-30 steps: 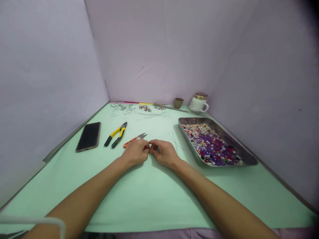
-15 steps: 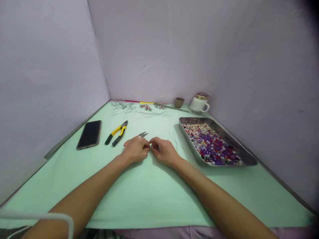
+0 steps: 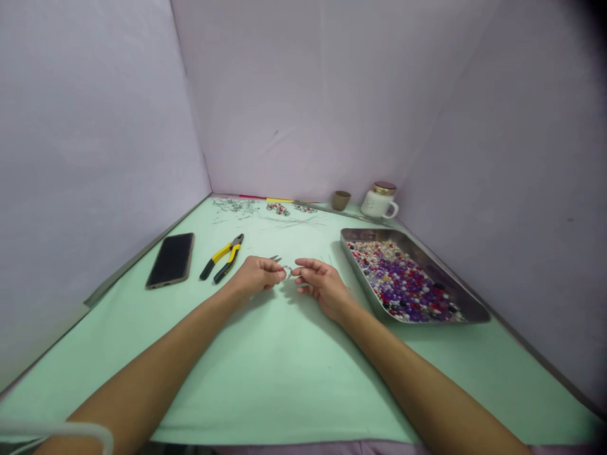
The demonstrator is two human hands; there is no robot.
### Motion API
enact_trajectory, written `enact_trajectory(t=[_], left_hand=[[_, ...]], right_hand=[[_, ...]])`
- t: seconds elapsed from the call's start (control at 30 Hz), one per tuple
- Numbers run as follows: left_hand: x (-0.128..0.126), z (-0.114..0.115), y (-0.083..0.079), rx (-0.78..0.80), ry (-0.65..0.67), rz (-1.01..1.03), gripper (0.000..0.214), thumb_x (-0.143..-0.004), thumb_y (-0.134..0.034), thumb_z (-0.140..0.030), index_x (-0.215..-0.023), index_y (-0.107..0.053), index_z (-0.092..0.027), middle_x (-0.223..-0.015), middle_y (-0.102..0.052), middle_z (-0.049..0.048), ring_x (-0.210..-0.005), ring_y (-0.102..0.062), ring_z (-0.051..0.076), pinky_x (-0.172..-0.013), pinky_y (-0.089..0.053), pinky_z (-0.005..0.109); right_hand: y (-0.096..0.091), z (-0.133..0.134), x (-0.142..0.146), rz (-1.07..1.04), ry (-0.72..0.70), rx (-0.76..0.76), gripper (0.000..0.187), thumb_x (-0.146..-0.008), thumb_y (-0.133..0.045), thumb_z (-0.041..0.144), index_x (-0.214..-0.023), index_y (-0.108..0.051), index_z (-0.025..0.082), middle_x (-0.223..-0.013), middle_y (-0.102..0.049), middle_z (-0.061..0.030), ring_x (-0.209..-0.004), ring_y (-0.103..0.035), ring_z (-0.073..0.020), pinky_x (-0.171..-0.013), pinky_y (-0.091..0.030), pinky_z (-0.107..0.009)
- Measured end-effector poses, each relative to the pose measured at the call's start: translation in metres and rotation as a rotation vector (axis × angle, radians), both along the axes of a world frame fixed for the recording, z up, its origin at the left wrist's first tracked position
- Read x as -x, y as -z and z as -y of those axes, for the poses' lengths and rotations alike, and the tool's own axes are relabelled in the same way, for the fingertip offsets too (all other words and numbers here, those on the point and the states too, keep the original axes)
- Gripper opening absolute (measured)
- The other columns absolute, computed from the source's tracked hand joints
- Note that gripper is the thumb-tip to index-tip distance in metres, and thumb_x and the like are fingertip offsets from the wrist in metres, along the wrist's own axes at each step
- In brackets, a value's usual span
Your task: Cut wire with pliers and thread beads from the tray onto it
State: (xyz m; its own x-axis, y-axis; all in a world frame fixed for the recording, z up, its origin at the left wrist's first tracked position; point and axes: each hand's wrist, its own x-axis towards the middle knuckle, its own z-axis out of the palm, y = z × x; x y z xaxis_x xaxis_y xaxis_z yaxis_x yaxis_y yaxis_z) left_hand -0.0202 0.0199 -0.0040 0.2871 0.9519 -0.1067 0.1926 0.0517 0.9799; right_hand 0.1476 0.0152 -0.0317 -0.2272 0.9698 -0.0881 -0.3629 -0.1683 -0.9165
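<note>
Between the thumb and forefinger of my left hand [image 3: 260, 275] is a small beaded ring [image 3: 289, 272], a loop with silvery and red bits. My right hand [image 3: 322, 282] faces it from the right, its fingers apart; the fingertips come up to the ring's edge, and whether they touch it I cannot tell. Behind my left hand the scissors [image 3: 275, 258] lie on the table, with only the blade tips showing. Pliers [image 3: 222, 258] with yellow and black handles rest farther left.
On the right stands a metal tray [image 3: 353, 268] of mixed beads. A phone [image 3: 171, 260] lies at the left. Along the back are wire scraps [image 3: 236, 207], beaded pieces [image 3: 277, 208], a small brown cup [image 3: 341, 200] and a lidded white mug [image 3: 378, 202]. Walls enclose the table [image 3: 284, 379].
My hands have moved apart slightly, and the right fingers have opened away from the beaded ring. The ring now shows in my left pinch. The scissors are more covered by my left hand.
</note>
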Motion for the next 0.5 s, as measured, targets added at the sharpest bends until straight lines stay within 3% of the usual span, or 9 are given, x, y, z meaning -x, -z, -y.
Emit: enact_trajectory(t=[0.33,0.5], left_hand=[[-0.0002,0.0025,0.0027,0.011,0.043,-0.118,0.015,-0.059,-0.061,-0.029,-0.056,-0.057,-0.014,-0.040,-0.040,-0.0047,-0.039,-0.031,0.006,-0.042,-0.020,0.022],[-0.0050,0.0044,0.0026,0.021,0.034,0.028,0.015,-0.058,-0.061,-0.022,-0.070,-0.058,-0.014,-0.046,-0.044,-0.0053,-0.042,-0.035,0.005,-0.043,-0.025,0.020]], right_hand=[[0.0012,0.0045,0.0048,0.052,-0.039,-0.030,0.033,-0.056,-0.070,0.026,-0.087,-0.060,0.017,-0.071,-0.062,-0.0003,-0.054,-0.054,-0.0083,-0.049,-0.045,-0.022],[0.0031,0.0034,0.0060,0.006,0.020,-0.059,0.030,-0.057,-0.069,0.026,-0.084,-0.060,0.017,-0.068,-0.061,0.0004,-0.062,-0.057,-0.0112,-0.054,-0.046,-0.024]])
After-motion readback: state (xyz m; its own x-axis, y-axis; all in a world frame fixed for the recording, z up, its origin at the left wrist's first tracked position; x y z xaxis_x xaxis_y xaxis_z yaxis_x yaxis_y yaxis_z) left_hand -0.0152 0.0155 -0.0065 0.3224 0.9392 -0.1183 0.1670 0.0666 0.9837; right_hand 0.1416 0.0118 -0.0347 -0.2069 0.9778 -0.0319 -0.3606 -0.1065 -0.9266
